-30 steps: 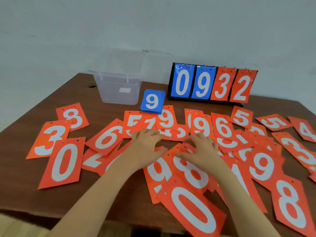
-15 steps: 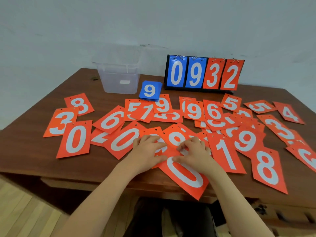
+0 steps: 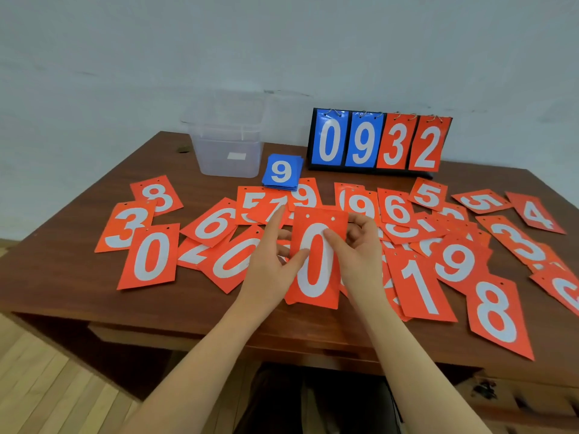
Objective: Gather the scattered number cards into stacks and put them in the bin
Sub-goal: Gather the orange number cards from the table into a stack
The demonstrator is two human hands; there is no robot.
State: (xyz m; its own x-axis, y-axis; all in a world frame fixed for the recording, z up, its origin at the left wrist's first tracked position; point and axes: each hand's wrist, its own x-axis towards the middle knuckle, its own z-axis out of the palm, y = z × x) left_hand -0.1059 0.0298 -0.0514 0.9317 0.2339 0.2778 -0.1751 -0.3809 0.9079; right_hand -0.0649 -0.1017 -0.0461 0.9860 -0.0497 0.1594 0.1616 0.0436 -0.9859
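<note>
Several orange number cards lie scattered and overlapping across the brown table (image 3: 62, 277). Both hands hold a small stack of orange cards (image 3: 316, 261), a white 0 on top, lifted upright above the table's middle. My left hand (image 3: 272, 261) grips its left edge with the thumb across the front and the index finger pointing up. My right hand (image 3: 360, 249) grips the right edge, thumb on the 0. A stack of blue cards (image 3: 282, 172) topped by a 9 sits behind. The clear plastic bin (image 3: 228, 145) stands at the back left.
A flip scoreboard (image 3: 379, 142) reading 0932 stands at the back against the wall. Loose cards include a 0 (image 3: 150, 256) on the left, a 1 (image 3: 418, 286) and an 8 (image 3: 498, 314) on the right. Wooden floor shows at lower left.
The hands drew cards together on the table, then lifted the stack with the 0 card upright off the surface. The view pulled back from the table.
</note>
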